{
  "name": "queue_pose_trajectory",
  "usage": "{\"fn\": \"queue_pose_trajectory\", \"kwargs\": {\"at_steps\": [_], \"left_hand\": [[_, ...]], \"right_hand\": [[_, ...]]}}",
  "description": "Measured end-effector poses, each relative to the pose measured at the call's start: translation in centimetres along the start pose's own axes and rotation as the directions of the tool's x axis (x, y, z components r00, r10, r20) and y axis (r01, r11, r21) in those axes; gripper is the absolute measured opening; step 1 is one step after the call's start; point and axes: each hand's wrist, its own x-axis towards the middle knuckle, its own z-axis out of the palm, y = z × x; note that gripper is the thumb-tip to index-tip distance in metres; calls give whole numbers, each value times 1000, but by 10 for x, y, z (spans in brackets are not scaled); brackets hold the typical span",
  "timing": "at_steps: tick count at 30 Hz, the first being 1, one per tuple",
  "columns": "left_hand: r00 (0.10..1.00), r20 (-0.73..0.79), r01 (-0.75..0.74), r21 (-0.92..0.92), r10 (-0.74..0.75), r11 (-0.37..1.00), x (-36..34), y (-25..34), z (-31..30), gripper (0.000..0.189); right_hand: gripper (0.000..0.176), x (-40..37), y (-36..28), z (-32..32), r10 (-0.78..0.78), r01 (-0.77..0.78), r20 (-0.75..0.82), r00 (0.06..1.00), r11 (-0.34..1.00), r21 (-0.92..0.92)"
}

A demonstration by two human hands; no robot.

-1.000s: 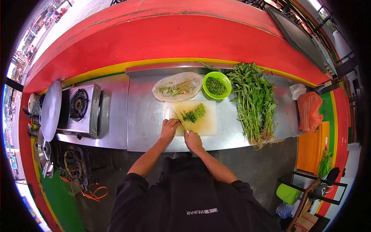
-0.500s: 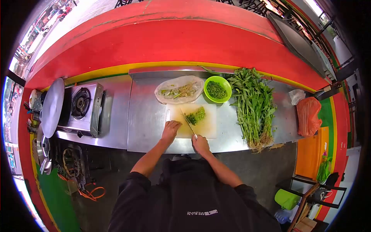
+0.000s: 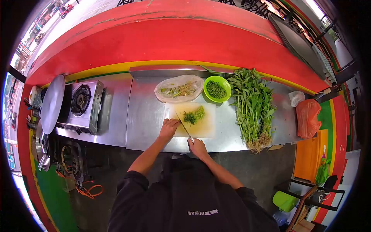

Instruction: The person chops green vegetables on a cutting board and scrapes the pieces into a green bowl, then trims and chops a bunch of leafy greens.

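My right hand [image 3: 198, 147] grips a knife [image 3: 184, 127] by its handle at the front edge of the white cutting board [image 3: 209, 130]. The blade slants up and left across the board. My left hand [image 3: 169, 128] rests at the board's left edge with its fingers curled together, close beside the blade; whether they pinch anything is too small to see. Chopped green herbs [image 3: 194, 115] lie in a small heap right of the blade. Behind the board are a bright green bowl [image 3: 228, 96] of chopped greens and a clear plastic bag [image 3: 161, 86] with stalks and rooty trimmings.
A big bunch of leafy greens [image 3: 253, 108] with roots lies on the steel counter [image 3: 148, 127] at right. Beyond it sits a red plastic bag [image 3: 308, 118]. At left stand a gas stove [image 3: 92, 108] and a large round metal lid [image 3: 53, 104]. A red wall [image 3: 162, 42] borders the back.
My right hand has drawn the knife slightly left, away from the herb heap and nearer my left hand. My left hand has shifted a little left.
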Motion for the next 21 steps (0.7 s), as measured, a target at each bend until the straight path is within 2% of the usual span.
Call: {"fn": "queue_pose_trajectory", "kwargs": {"at_steps": [2,4,7,13,15,21], "left_hand": [[1000,5,14,10,-14,1000,0,3,-2,23],[1000,11,28,18,-28,999,2,10,-7,21],[995,-43,90,-17,-91,996,1,14,-10,16],[985,-75,147,-127,-157,981,1,9,3,14],[982,-95,144,-206,-166,968,1,9,2,15],[988,-64,135,-116,-143,984,3,10,0,13]], "right_hand": [[54,-1,1,-1,8,-8,6,1000,1000,-6],[52,0,9,6,-29,29,-51,998,1000,-3],[52,3,15,9,-38,38,-32,999,999,-10],[55,2,12,0,-33,35,35,999,998,-45],[55,2,12,0,-37,38,15,999,999,-35],[54,6,11,2,3,-1,21,1000,997,-74]]}}
